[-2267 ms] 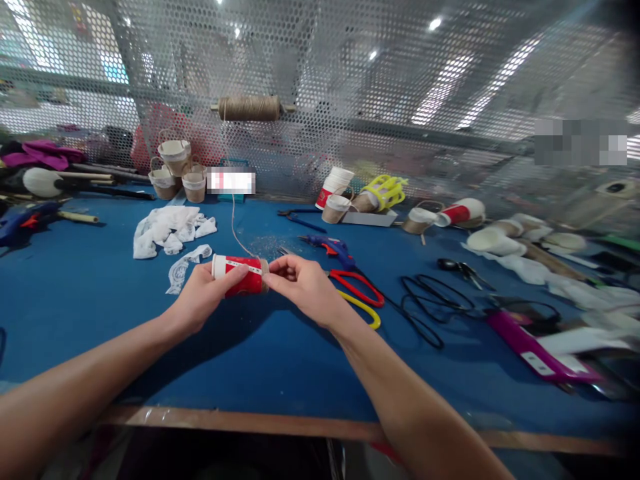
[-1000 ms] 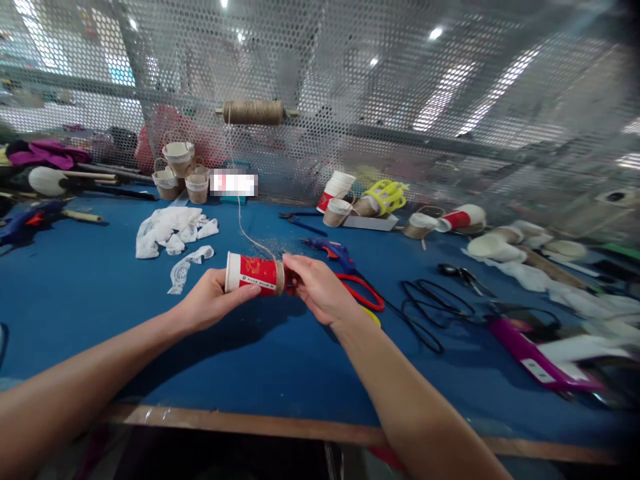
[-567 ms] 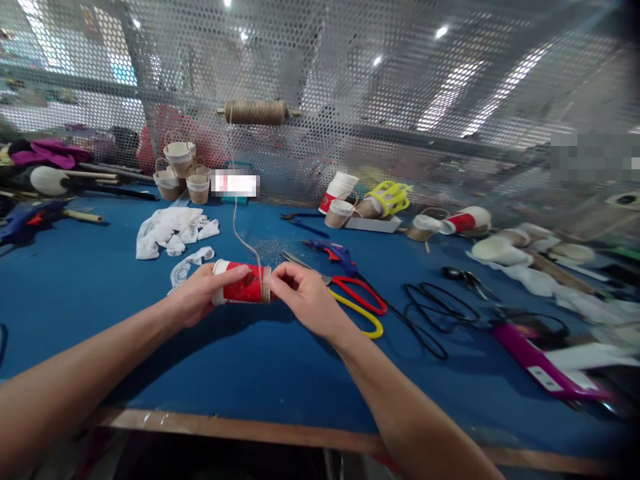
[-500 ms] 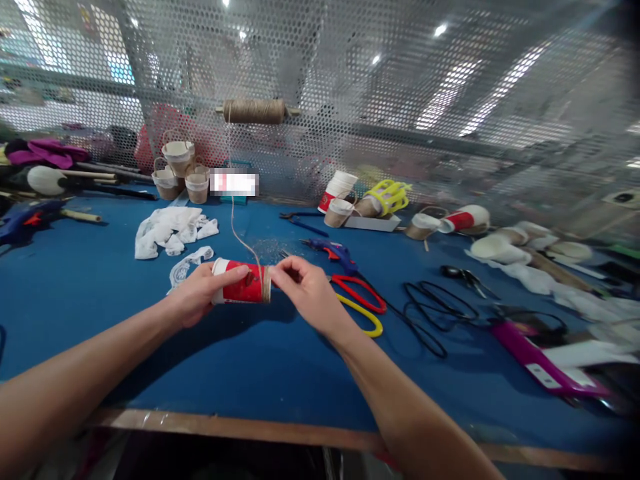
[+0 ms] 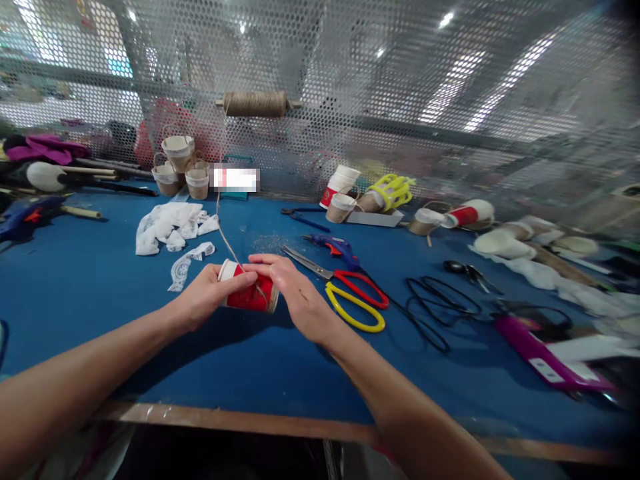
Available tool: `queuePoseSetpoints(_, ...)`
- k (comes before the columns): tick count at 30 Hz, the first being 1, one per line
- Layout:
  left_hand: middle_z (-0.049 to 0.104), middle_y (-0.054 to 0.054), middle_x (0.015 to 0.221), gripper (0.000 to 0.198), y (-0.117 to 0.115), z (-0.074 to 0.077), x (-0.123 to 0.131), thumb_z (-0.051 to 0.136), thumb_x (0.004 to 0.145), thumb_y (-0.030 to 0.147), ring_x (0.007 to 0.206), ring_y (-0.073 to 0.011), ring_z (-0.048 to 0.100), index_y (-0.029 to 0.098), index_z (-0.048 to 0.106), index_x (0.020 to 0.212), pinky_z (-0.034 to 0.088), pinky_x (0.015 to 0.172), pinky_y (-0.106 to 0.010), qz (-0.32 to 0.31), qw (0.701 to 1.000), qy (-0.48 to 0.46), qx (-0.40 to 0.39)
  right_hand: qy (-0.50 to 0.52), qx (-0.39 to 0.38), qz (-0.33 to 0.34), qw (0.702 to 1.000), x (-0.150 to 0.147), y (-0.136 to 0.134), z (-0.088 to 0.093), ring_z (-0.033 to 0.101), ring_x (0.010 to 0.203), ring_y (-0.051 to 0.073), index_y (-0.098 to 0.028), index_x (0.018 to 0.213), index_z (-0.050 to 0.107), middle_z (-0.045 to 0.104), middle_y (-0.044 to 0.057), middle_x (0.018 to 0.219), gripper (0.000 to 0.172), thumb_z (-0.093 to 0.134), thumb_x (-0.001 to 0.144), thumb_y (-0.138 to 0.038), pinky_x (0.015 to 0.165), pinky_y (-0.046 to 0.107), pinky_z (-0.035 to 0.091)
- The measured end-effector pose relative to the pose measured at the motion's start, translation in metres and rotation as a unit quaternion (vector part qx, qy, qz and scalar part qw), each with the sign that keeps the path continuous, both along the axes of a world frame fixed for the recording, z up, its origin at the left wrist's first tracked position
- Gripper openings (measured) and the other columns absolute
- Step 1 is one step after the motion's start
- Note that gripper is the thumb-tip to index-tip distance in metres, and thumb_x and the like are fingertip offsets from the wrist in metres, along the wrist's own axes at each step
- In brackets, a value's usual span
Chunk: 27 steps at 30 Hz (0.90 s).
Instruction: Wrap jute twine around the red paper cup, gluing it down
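Note:
My left hand is closed round a red and white paper cup lying sideways above the table, its thumb along the top. My right hand grips the cup's right end, with fingers reaching over its upper side. Thin brown twine runs from the spool on the mesh wall down to the cup and crosses its red side. Some twine shows at the cup's right end, partly hidden by my right hand. Scissors with one red and one yellow handle lie just right of that hand.
A blue glue gun lies behind the scissors, with black cable to the right. White lace is at the left. Twine-wrapped cups stand at the back left. A purple power strip lies at the right.
My right fingers have moved from the cup's right end over its upper side. The cup has tilted, its right end lower, and the twine now slants across its red side.

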<state>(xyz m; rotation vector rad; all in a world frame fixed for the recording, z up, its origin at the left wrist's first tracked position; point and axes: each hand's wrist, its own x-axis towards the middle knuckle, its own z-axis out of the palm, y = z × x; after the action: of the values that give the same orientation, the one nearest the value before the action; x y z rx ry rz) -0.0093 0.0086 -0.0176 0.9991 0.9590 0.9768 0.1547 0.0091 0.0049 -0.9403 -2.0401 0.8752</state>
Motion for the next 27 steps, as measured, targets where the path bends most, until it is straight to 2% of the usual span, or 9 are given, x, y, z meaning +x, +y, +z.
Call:
queuePoseSetpoints(6,0.064,0.001,0.054,0.016,0.000,0.000,0.002,0.071,0.063,0.028,0.049,-0.0074,0.052,0.013,0.066,0.062,0.038,0.051,-0.018,-0.009,1.000,0.018,-0.001,0.038,-0.051,0.010,0.998,-0.002,-0.001,0.000,0.048,0.109,0.014,-0.018,0.097,0.062,0.056,0.007,0.114,0.037,0.026,0.090,-0.025,0.098,0.034,0.032)
queuePoseSetpoints(10,0.066,0.000,0.055,0.016,-0.001,0.003,0.003,0.071,0.063,0.028,0.049,-0.0080,0.055,0.013,0.067,0.063,0.041,0.052,-0.018,0.004,1.000,0.015,-0.026,0.088,-0.066,-0.074,0.991,0.000,0.006,-0.003,0.057,0.089,0.013,-0.018,0.086,0.061,0.063,0.004,0.092,0.020,0.042,0.085,-0.024,0.083,0.031,0.042)
queuePoseSetpoints(14,0.068,-0.001,0.058,0.016,-0.002,0.003,0.004,0.070,0.064,0.028,0.052,-0.0094,0.058,0.013,0.068,0.066,0.044,0.054,-0.018,0.018,0.999,0.007,-0.045,0.148,-0.102,-0.143,0.973,0.005,0.013,-0.007,0.056,0.066,0.011,-0.017,0.078,0.059,0.060,0.000,0.069,0.013,0.049,0.080,-0.025,0.066,0.027,0.044)
queuePoseSetpoints(17,0.069,-0.003,0.061,0.017,-0.001,0.002,0.004,0.071,0.063,0.028,0.053,-0.0108,0.059,0.012,0.069,0.069,0.046,0.055,-0.019,0.025,0.998,-0.011,-0.048,0.175,-0.120,-0.162,0.964,0.011,0.019,-0.004,0.053,0.057,0.010,-0.017,0.069,0.057,0.055,-0.002,0.056,0.017,0.055,0.077,-0.032,0.062,0.026,0.043)
queuePoseSetpoints(20,0.071,-0.005,0.066,0.021,0.000,0.000,0.004,0.073,0.062,0.029,0.056,-0.0122,0.061,0.012,0.069,0.072,0.047,0.058,-0.020,0.033,0.998,-0.027,-0.049,0.225,-0.106,-0.211,0.945,0.024,0.032,0.004,0.052,0.053,0.010,-0.018,0.056,0.052,0.046,-0.004,0.044,0.034,0.051,0.079,-0.043,0.060,0.025,0.043)
queuePoseSetpoints(21,0.071,-0.005,0.066,0.021,0.001,0.000,0.004,0.073,0.062,0.029,0.057,-0.0124,0.062,0.012,0.068,0.073,0.048,0.059,-0.021,0.034,0.998,-0.031,-0.049,0.230,-0.096,-0.235,0.940,0.031,0.038,0.008,0.051,0.051,0.010,-0.018,0.054,0.052,0.045,-0.004,0.043,0.037,0.049,0.080,-0.045,0.058,0.025,0.042)
queuePoseSetpoints(23,0.070,-0.005,0.066,0.022,0.002,0.000,0.003,0.073,0.061,0.029,0.057,-0.0123,0.062,0.011,0.067,0.072,0.048,0.061,-0.022,0.037,0.998,-0.035,-0.045,0.208,-0.091,-0.285,0.931,0.046,0.053,0.016,0.050,0.051,0.009,-0.017,0.060,0.055,0.052,-0.002,0.051,0.031,0.052,0.078,-0.042,0.054,0.022,0.041)
queuePoseSetpoints(25,0.070,-0.005,0.064,0.023,0.003,0.002,0.002,0.074,0.060,0.028,0.056,-0.0123,0.062,0.010,0.067,0.072,0.049,0.061,-0.023,0.045,0.997,-0.043,-0.041,0.206,-0.138,-0.299,0.921,0.061,0.067,0.026,0.051,0.054,0.008,-0.016,0.066,0.056,0.056,0.000,0.061,0.022,0.055,0.078,-0.035,0.052,0.021,0.041)
queuePoseSetpoints(27,0.070,-0.005,0.063,0.022,0.006,0.004,0.000,0.075,0.060,0.028,0.056,-0.0124,0.062,0.010,0.066,0.071,0.049,0.061,-0.023,0.063,0.996,-0.051,-0.034,0.243,-0.198,-0.281,0.907,0.074,0.076,0.036,0.056,0.060,0.009,-0.017,0.070,0.055,0.058,0.001,0.067,0.022,0.048,0.081,-0.035,0.055,0.021,0.043)
